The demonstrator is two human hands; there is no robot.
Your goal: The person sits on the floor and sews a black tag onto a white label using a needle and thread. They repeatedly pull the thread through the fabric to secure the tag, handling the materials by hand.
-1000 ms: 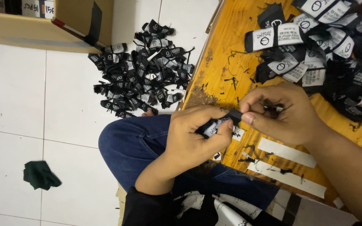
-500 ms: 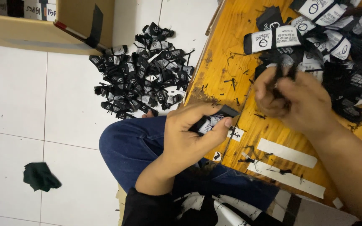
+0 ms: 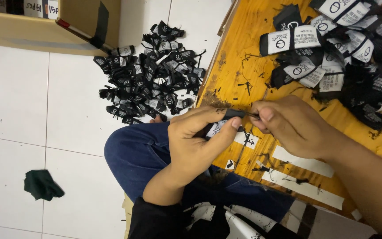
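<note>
Both hands pinch a small black label point(image 3: 234, 113) above the orange surface point(image 3: 244, 53). The left hand point(image 3: 197, 141) grips one end, the right hand point(image 3: 288, 126) the other. More labels point(image 3: 149, 73) lie heaped on the floor.

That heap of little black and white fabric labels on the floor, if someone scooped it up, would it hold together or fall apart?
The heap of labels would likely fall apart: its pieces lie loose and tangled, with strays at the edges. They look thin and floppy, curled and folded every way, so probably very light. On the smooth white floor tiles a push would probably slide and scatter them.
</note>
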